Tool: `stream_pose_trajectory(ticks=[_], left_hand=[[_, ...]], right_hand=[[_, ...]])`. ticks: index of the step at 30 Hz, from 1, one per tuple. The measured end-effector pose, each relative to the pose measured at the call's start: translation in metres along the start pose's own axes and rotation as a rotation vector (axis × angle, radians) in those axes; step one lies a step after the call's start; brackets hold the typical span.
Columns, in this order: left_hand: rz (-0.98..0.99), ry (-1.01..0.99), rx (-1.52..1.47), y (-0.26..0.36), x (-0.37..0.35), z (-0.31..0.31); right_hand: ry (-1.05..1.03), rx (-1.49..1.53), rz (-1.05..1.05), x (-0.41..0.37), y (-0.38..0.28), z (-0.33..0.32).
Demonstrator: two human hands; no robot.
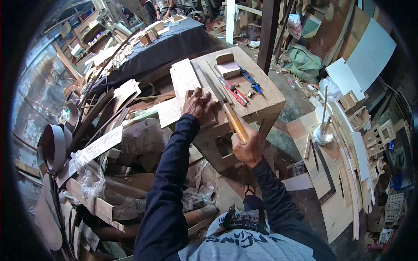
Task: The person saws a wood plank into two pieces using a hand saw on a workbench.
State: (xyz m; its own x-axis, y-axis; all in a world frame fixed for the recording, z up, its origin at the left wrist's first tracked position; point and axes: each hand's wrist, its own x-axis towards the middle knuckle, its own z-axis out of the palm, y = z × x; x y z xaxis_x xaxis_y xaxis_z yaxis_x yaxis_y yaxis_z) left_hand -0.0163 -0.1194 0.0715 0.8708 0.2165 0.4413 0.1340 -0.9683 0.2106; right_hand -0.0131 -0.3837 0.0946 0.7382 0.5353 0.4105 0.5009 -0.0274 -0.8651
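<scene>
My right hand [248,147] is closed around the wooden handle of a handsaw [235,123]. Its long thin blade runs away from me across the workbench [263,98], along the right side of pale wooden boards [185,78]. With bent fingers, my left hand [199,103] holds the boards down close to the blade. Some boards stick out past the bench's left edge. To the right of the saw lie a red utility knife [235,92] and a blue tool [251,81]. A wooden block with a pale face [227,66] sits near the far edge.
Scrap wood and plastic wrap [89,167] crowd the left side. Plywood sheets [324,161] with a white pot [322,135] stand at right. Behind is a dark-covered table [174,43] bearing wood pieces; another person's hands [165,15] show beyond it. A dark post [267,37] rises behind the bench.
</scene>
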Motion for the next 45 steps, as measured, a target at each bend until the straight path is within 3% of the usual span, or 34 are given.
stream_pose_trajectory(ticks=[2,6,10,13,15,18,19,24,26,29,31,35,38,42,43,45], left_hand=[[0.029,-0.001,0.026,-0.007,0.003,0.008],[-0.047,0.032,0.038,0.014,-0.001,-0.006],[0.045,0.117,0.103,-0.014,0.0,0.019],[0.036,0.092,-0.026,-0.011,0.002,0.013],[0.048,0.03,0.006,-0.004,-0.001,0.004],[0.002,0.019,0.043,0.009,0.002,-0.005],[-0.006,0.019,0.044,0.008,0.004,-0.006],[-0.043,0.006,0.038,0.013,0.001,-0.01],[-0.006,0.04,0.031,0.008,0.003,-0.002],[0.08,0.099,0.025,-0.016,0.0,0.018],[0.106,0.065,0.042,-0.016,0.005,0.014],[0.11,0.049,0.017,0.002,0.003,-0.007],[0.07,0.102,-0.007,0.001,0.0,0.0],[0.064,0.075,0.039,0.002,0.003,-0.004],[0.07,0.075,0.039,-0.002,0.002,0.0],[0.073,0.089,0.034,-0.008,0.002,0.01]], right_hand=[[0.03,0.009,-0.048,0.006,0.003,0.006],[-0.003,0.042,0.056,-0.041,-0.018,-0.029],[0.014,-0.043,0.055,-0.098,-0.03,-0.06],[-0.038,0.053,0.244,-0.092,-0.047,-0.063],[0.027,-0.02,0.034,-0.062,-0.026,-0.045],[0.006,0.016,0.092,-0.013,0.005,-0.005],[0.065,0.048,-0.039,-0.009,0.019,0.007],[0.035,0.046,-0.01,-0.057,0.012,-0.018],[-0.05,0.025,0.222,-0.099,-0.014,-0.049],[-0.007,-0.043,0.073,-0.122,-0.028,-0.067],[-0.032,-0.019,0.089,-0.116,-0.035,-0.068],[-0.018,0.074,0.003,-0.012,-0.013,-0.01],[-0.022,-0.03,0.009,0.036,-0.009,0.015],[0.029,0.049,-0.015,-0.013,-0.016,-0.013],[-0.111,0.002,0.262,-0.036,-0.041,-0.038],[-0.04,0.026,0.135,-0.081,-0.044,-0.063]])
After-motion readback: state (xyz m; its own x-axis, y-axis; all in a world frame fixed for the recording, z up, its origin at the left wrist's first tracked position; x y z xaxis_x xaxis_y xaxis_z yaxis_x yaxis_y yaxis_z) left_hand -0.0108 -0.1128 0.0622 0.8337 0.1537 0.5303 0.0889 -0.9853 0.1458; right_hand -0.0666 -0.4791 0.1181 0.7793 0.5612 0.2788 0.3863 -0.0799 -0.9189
